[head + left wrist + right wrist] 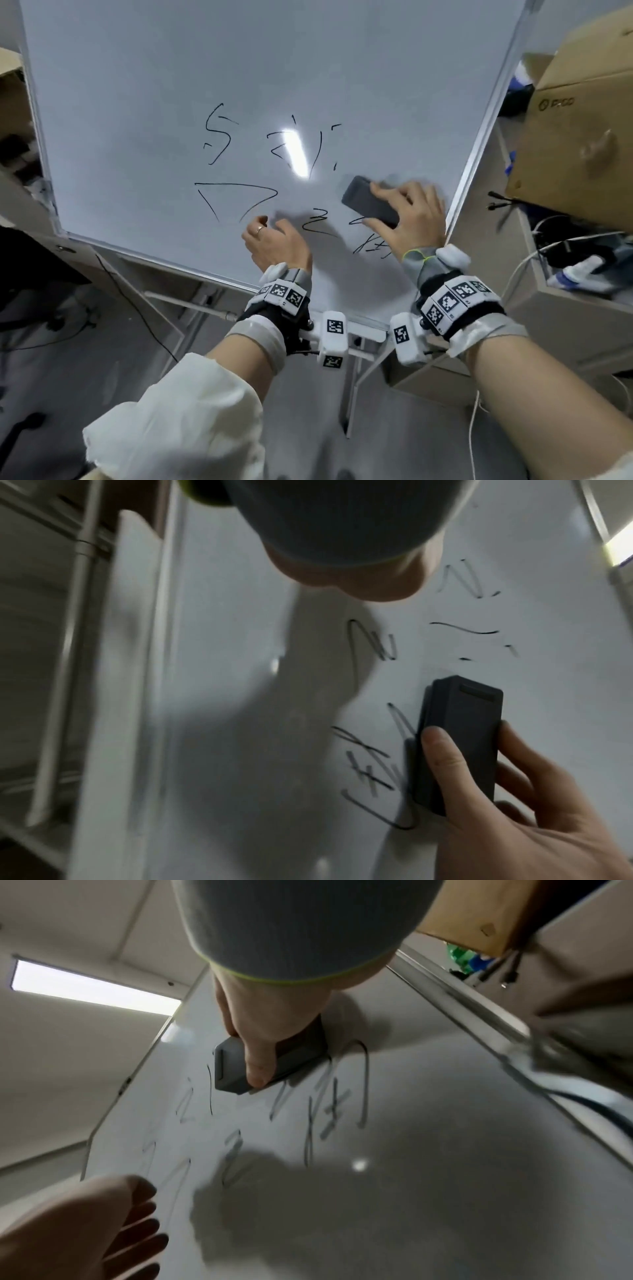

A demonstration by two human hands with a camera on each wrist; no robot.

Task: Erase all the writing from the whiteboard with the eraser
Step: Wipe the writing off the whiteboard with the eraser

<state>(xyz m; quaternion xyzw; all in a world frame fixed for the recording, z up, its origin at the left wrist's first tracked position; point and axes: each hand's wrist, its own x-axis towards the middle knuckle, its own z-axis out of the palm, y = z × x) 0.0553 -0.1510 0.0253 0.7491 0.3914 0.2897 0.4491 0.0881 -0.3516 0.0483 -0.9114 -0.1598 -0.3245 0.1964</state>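
A large whiteboard (pixel 137 85) carries black marker writing (pixel 219 137) across its middle and lower right. My right hand (pixel 409 214) grips a dark grey eraser (pixel 368 200) and presses it flat on the board, just above the lowest scribbles (pixel 371 245). The right wrist view has the thumb across the eraser (pixel 229 1069). From the left wrist the same eraser (pixel 469 723) sits beside strokes (pixel 369 772). My left hand (pixel 274 243), with a ring on one finger, hovers close to the board left of the eraser, fingers loosely curled and holding nothing; the same curled left hand (pixel 85 1231) fills the right wrist view's bottom left corner.
A cardboard box (pixel 575 137) stands just past the board's right frame (pixel 479 144). Below it a shelf holds cables and clutter (pixel 575 263). The board's bottom rail (pixel 164 257) and stand legs (pixel 349 394) sit above a grey floor. A desk edge (pixel 20 212) is at left.
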